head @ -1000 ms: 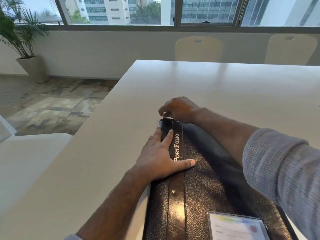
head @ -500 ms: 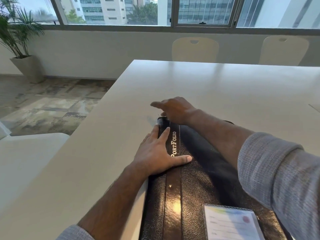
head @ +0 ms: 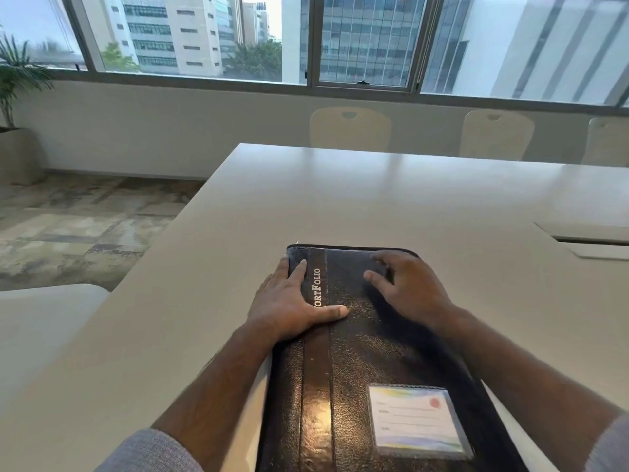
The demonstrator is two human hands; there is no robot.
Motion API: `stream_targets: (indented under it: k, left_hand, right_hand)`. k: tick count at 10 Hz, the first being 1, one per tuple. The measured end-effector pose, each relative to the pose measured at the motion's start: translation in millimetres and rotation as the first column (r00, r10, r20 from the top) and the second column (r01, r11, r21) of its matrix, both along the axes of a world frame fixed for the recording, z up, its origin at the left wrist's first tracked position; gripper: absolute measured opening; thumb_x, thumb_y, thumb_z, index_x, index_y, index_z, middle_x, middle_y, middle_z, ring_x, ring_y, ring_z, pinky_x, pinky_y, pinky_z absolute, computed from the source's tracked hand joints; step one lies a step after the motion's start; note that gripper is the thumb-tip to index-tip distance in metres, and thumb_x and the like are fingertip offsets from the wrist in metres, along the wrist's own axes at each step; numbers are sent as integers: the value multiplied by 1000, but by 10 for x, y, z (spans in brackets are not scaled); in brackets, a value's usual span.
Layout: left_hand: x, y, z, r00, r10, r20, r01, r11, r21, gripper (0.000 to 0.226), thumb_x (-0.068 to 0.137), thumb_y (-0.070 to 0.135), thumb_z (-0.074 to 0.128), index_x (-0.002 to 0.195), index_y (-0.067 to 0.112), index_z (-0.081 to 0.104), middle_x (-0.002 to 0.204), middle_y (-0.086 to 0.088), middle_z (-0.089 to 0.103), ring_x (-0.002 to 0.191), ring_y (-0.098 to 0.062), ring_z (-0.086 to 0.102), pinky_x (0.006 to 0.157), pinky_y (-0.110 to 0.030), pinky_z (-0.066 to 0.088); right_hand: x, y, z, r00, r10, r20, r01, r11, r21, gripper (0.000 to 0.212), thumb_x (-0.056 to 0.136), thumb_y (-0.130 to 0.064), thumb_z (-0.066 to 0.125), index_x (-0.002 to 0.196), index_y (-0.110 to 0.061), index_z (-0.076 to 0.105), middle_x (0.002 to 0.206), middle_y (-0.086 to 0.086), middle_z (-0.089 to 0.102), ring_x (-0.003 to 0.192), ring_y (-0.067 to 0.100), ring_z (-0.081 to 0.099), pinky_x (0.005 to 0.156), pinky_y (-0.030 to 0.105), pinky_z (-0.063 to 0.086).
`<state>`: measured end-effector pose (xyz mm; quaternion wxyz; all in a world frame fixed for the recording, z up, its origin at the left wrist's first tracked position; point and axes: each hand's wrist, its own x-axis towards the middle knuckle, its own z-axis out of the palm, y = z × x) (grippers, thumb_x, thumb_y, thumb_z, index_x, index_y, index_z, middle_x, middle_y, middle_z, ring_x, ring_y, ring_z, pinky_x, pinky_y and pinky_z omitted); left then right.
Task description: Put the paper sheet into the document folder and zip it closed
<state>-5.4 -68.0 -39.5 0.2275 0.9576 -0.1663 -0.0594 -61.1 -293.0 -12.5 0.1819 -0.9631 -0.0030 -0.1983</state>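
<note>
Lying near the table's [head: 374,185] left edge, the document folder [head: 374,352] is being pressed flat by both spread-fingered hands, left hand [head: 289,304] and right hand [head: 408,287], apparently steadying it.

A broad pale worktop [head: 391,206] fills the middle of the view, with a rectangular cable hatch [head: 592,238] set flush into its surface at the right edge. Three cream chairs [head: 350,129] stand tucked in along its far side, below a low wall and a long window [head: 364,39] that looks onto tall buildings and some trees. At the far left a potted plant [head: 15,107] stands on a patterned carpet floor [head: 75,229].
</note>
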Motion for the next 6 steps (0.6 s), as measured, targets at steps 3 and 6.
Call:
stream_targets:
  k: [3,6]
  left_hand:
    - [-36,0,32,998,-5,68,3,999,33,136,44,106,33,156,33,12,165,3,5,149,-19,16,119,-41,20]
    - [-210,55,329,826,-230,515,166,972,168,106,79,89,15,156,21,-10,163,2,-18,147,-11,-22,122,-36,-3]
  right_hand:
    - [-627,-130,-56,989,-135,-57,132,990,-57,73,85,-68,49,141,-21,45,149,0,45,142,18,31,115,39,26]
    - [-748,-183,98,976,-211,-43,204,971,-126,99,79,-82,32,154,-21,12,163,0,10,149,13,-7,117,30,0]
